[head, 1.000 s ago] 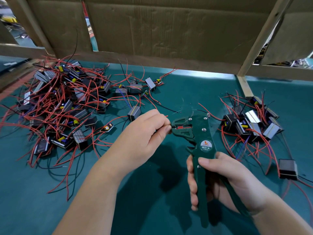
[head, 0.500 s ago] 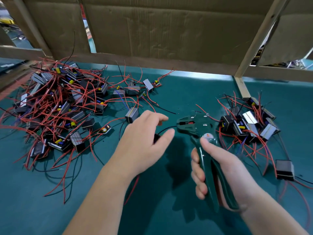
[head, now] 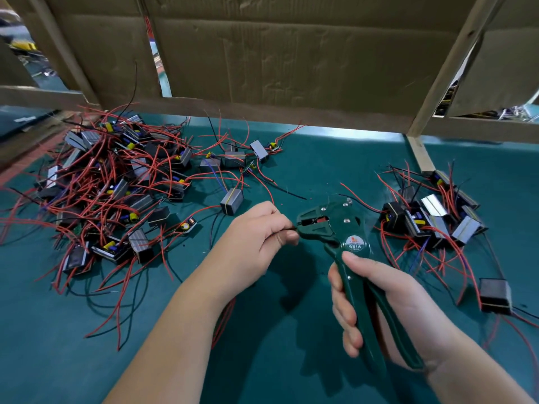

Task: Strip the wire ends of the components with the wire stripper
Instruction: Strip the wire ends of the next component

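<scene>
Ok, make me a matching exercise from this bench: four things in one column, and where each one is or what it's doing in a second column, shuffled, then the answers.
Things
1. wire stripper
2. large pile of components
3. small pile of components
4. left hand

Places or states
A. on the left side of the table
B. pinches a wire at the stripper's mouth
C. held by its handles in the right hand
D. on the table, right of the stripper's head

Pairs: 1-C, 2-A, 3-D, 4-B
</scene>
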`<action>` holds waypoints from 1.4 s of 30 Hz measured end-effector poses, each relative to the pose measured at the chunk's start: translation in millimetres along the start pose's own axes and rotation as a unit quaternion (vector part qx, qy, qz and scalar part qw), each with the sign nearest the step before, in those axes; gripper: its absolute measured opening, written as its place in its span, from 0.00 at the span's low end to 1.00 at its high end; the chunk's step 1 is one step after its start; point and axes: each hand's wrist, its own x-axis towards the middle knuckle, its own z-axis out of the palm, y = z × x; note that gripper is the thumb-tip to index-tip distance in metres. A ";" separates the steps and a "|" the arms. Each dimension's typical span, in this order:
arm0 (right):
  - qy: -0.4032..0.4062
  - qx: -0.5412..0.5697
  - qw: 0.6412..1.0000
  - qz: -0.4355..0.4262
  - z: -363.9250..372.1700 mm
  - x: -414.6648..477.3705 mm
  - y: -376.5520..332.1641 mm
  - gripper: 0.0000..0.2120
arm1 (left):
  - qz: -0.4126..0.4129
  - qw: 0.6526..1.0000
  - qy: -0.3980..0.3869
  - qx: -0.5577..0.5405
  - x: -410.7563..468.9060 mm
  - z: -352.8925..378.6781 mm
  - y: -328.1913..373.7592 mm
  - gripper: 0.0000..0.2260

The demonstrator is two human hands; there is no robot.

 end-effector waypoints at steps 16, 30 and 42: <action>-0.001 0.058 0.988 -0.140 -12.8 2.8 -4.4 0.35 | 0.004 1.000 -0.004 -0.026 -1.8 -2.0 -5.1 0.11; -0.059 0.124 0.976 -0.169 -10.1 -0.9 -8.7 0.37 | -0.052 0.991 -0.120 -0.026 -3.4 6.1 0.8 0.09; -0.071 0.063 0.988 -0.120 -1.3 3.8 -2.3 0.37 | -0.046 0.990 -0.122 -0.062 -3.3 10.6 7.7 0.08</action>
